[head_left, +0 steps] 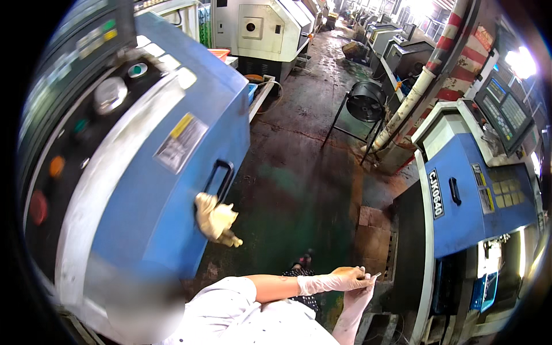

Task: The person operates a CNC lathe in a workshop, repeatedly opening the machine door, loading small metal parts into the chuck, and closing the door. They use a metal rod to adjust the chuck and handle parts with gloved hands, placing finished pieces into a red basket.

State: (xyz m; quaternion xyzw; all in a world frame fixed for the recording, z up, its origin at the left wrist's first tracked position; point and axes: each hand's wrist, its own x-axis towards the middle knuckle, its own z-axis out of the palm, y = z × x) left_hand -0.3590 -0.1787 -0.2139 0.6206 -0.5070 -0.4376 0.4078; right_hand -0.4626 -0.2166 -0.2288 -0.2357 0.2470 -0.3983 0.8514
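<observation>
Both my hands wear thin, pale, see-through gloves and meet low in the middle of the view. My left hand [339, 282] reaches across from the left on a bare forearm. It lies over the fingertips of my right hand [357, 305] and pinches that hand's glove. My right hand rises from the lower edge with its fingers pointing up, and their tips are covered by my left hand. A crumpled yellowish work glove [215, 218] hangs from the black door handle [221, 175] of the blue machine [167, 190] on my left, apart from both hands.
The left machine's control panel [75, 144] has round buttons and knobs. A second blue and white machine [460, 195] with a keypad stands on the right. Between them runs a dark, stained floor [299, 190]. A black fan on a stand [365, 103], a red-and-white striped pillar [454, 46] and more machines are farther off.
</observation>
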